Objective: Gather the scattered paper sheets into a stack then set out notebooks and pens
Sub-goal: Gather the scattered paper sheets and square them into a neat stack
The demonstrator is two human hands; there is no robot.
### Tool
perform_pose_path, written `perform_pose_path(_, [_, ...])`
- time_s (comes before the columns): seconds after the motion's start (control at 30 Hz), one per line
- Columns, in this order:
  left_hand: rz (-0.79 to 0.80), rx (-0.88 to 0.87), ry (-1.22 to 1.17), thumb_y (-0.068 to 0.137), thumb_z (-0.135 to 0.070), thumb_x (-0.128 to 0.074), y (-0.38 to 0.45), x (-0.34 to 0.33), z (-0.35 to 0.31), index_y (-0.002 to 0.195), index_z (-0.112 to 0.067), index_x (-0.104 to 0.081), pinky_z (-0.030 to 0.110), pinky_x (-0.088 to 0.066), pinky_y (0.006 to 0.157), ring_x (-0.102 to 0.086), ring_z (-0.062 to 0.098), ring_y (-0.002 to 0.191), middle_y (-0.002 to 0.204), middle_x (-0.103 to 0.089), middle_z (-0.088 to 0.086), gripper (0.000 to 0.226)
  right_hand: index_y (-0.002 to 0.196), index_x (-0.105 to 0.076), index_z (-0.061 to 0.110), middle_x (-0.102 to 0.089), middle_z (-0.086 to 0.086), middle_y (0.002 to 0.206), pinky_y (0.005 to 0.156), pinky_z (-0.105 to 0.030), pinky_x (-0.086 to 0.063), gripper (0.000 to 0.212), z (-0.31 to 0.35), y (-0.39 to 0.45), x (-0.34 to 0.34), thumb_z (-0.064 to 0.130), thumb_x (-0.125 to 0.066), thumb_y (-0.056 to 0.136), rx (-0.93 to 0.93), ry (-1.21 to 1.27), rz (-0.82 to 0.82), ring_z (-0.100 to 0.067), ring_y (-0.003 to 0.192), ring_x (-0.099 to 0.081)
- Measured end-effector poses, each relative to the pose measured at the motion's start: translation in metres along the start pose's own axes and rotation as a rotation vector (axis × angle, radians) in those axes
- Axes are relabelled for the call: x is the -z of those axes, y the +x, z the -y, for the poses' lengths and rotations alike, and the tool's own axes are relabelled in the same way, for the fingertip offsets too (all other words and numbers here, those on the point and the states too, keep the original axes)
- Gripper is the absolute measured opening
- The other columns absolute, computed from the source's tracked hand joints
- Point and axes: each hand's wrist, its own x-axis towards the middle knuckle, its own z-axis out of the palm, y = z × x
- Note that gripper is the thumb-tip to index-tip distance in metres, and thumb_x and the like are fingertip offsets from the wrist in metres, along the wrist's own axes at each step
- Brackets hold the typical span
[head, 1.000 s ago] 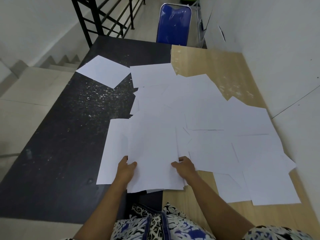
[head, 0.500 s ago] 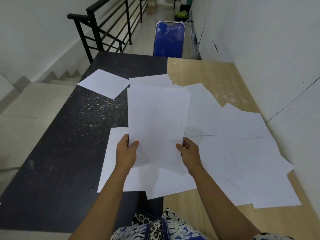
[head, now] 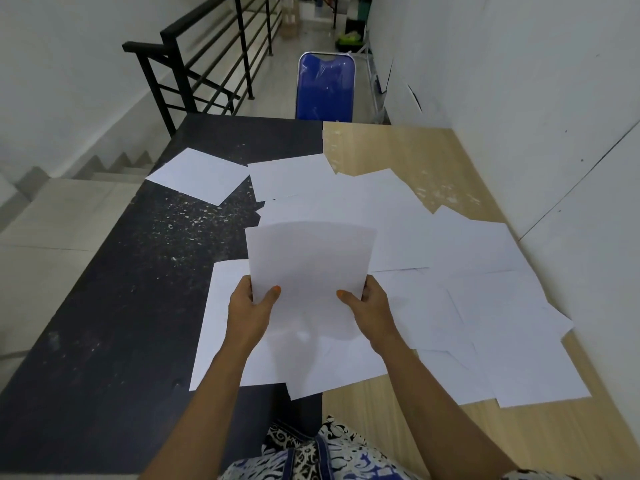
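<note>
A white paper sheet (head: 310, 268) stands upright above the table, held by both side edges. My left hand (head: 251, 311) grips its left edge and my right hand (head: 372, 311) grips its right edge, thumbs on the near face. Several more white sheets (head: 467, 271) lie scattered and overlapping over the middle and right of the table. One sheet (head: 199, 174) lies apart on the dark left half, far side. No notebooks or pens are in view.
The table has a dark speckled left half (head: 121, 289) and a light wooden right half (head: 415, 154). A blue chair (head: 325, 86) stands at the far end. A white wall (head: 554, 98) runs along the right; a black railing (head: 194, 71) and stairs lie to the left.
Both hands have lifted a sheet off the pile and raised it upright. Since half a second ago it has tipped toward me and looks shorter.
</note>
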Motion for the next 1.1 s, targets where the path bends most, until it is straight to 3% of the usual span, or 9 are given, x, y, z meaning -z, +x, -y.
perform_pose_path(0.17, [0.037, 0.051, -0.009, 0.092, -0.023, -0.064, -0.006, 0.004, 0.012, 0.122, -0.018, -0.057, 0.024, -0.049, 0.079, -0.062, 0.012, 0.096, 0.109, -0.064, -0.006, 0.031, 0.105, -0.063, 0.028, -0.07, 0.007, 0.105, 0.09, -0.031, -0.053, 0.017, -0.009, -0.001, 0.0, 0.015, -0.059, 0.094, -0.029, -0.079, -0.013, -0.013, 0.099, -0.065])
perform_pose_path(0.27, [0.062, 0.15, -0.092, 0.091, -0.028, -0.065, -0.007, 0.007, 0.015, 0.115, -0.023, -0.057, 0.02, -0.048, 0.071, -0.061, 0.006, 0.093, 0.103, -0.063, -0.013, 0.026, 0.099, -0.066, 0.02, -0.071, 0.004, 0.1, 0.083, -0.027, -0.055, 0.012, -0.008, 0.001, 0.003, 0.011, -0.06, 0.093, -0.046, -0.002, -0.024, -0.014, 0.093, -0.067])
perform_pose_path(0.43, [0.196, 0.264, -0.038, 0.095, -0.02, -0.059, -0.003, 0.004, 0.031, 0.125, -0.02, -0.056, 0.031, -0.048, 0.088, -0.06, 0.019, 0.105, 0.118, -0.063, -0.002, 0.03, 0.102, -0.064, 0.021, -0.069, -0.002, 0.105, 0.081, -0.029, -0.054, 0.014, -0.016, 0.008, 0.006, 0.011, -0.058, 0.094, -0.189, 0.059, -0.053, -0.017, 0.094, -0.065])
perform_pose_path(0.53, [0.196, 0.279, 0.004, 0.097, -0.011, -0.054, -0.004, -0.004, 0.039, 0.131, -0.016, -0.053, 0.033, -0.046, 0.095, -0.058, 0.022, 0.108, 0.124, -0.06, 0.002, 0.034, 0.111, -0.06, 0.014, -0.065, -0.009, 0.113, 0.086, -0.033, -0.05, 0.018, -0.024, 0.013, 0.012, 0.012, -0.058, 0.093, -0.277, -0.033, -0.04, -0.02, 0.093, -0.06])
perform_pose_path(0.63, [0.128, 0.263, 0.034, 0.098, -0.007, -0.049, -0.002, -0.013, 0.042, 0.134, -0.011, -0.05, 0.031, -0.043, 0.093, -0.053, 0.019, 0.103, 0.121, -0.056, 0.003, 0.036, 0.128, -0.049, 0.015, -0.056, -0.005, 0.112, 0.078, -0.025, -0.045, 0.039, -0.035, 0.022, 0.02, 0.017, -0.062, 0.091, -0.377, -0.159, -0.039, -0.017, 0.093, -0.054])
perform_pose_path(0.7, [0.08, 0.264, 0.035, 0.099, -0.007, -0.048, 0.002, -0.019, 0.045, 0.134, -0.01, -0.049, 0.032, -0.042, 0.093, -0.051, 0.02, 0.103, 0.121, -0.055, 0.004, 0.036, 0.127, -0.052, 0.017, -0.058, -0.006, 0.116, 0.075, -0.024, -0.045, 0.038, -0.043, 0.027, 0.025, 0.019, -0.063, 0.09, -0.396, -0.241, -0.03, -0.018, 0.095, -0.057])
perform_pose_path(0.9, [0.013, 0.324, -0.004, 0.098, -0.007, -0.05, 0.026, -0.038, 0.046, 0.137, -0.008, -0.047, 0.036, -0.042, 0.101, -0.053, 0.025, 0.112, 0.128, -0.056, 0.005, 0.039, 0.118, -0.059, 0.019, -0.053, -0.005, 0.128, 0.1, -0.034, -0.043, 0.029, -0.054, 0.046, 0.038, 0.023, -0.06, 0.09, -0.307, -0.546, 0.013, -0.019, 0.119, -0.052])
perform_pose_path(1.0, [0.005, 0.333, -0.028, 0.097, -0.008, -0.051, 0.043, -0.053, 0.042, 0.137, -0.009, -0.048, 0.038, -0.042, 0.103, -0.054, 0.024, 0.112, 0.128, -0.056, 0.004, 0.039, 0.115, -0.06, 0.022, -0.054, -0.006, 0.125, 0.097, -0.032, -0.041, 0.026, -0.056, 0.059, 0.041, 0.026, -0.06, 0.089, -0.277, -0.627, 0.02, -0.022, 0.118, -0.051])
perform_pose_path(1.1, [0.023, 0.401, -0.077, 0.097, -0.01, -0.053, 0.059, -0.07, 0.043, 0.13, -0.01, -0.053, 0.039, -0.047, 0.096, -0.057, 0.025, 0.104, 0.12, -0.06, 0.006, 0.033, 0.117, -0.059, 0.023, -0.052, -0.009, 0.122, 0.093, -0.032, -0.04, 0.027, -0.053, 0.075, 0.043, 0.026, -0.058, 0.09, -0.238, -0.724, 0.01, -0.027, 0.115, -0.048])
